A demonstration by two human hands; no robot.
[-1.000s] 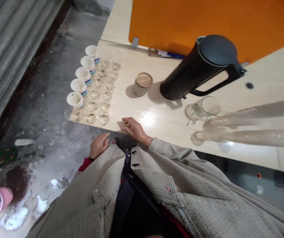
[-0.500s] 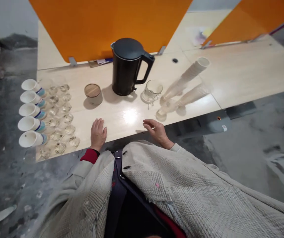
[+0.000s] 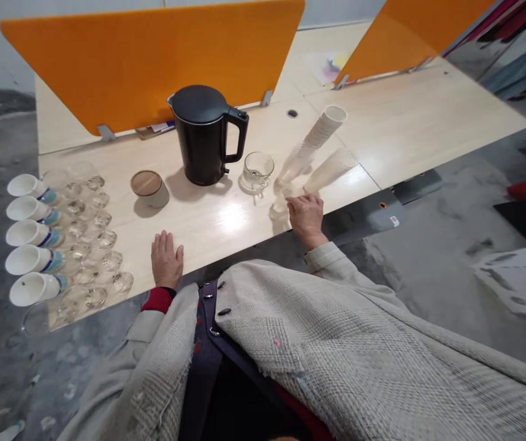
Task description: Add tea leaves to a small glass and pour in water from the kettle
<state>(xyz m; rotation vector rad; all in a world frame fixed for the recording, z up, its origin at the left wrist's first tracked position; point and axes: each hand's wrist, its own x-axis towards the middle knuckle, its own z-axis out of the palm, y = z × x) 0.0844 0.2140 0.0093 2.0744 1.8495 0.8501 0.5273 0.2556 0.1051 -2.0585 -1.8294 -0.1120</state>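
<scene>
Clear cup (image 3: 279,206), just beside right grip (image 3: 307,217)

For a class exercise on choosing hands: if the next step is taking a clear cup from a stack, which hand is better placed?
Right, most likely: the right hand is close to the clear cup stack, while the left hand lies flat on the table, nearer the wood-lidded container.

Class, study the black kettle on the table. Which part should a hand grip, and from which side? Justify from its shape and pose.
Probably the handle, from the person's right: the black kettle stands upright, its handle loops out that way, and the spout points left. The glass cup sits close on that side, so coming in above it seems wise.
</scene>
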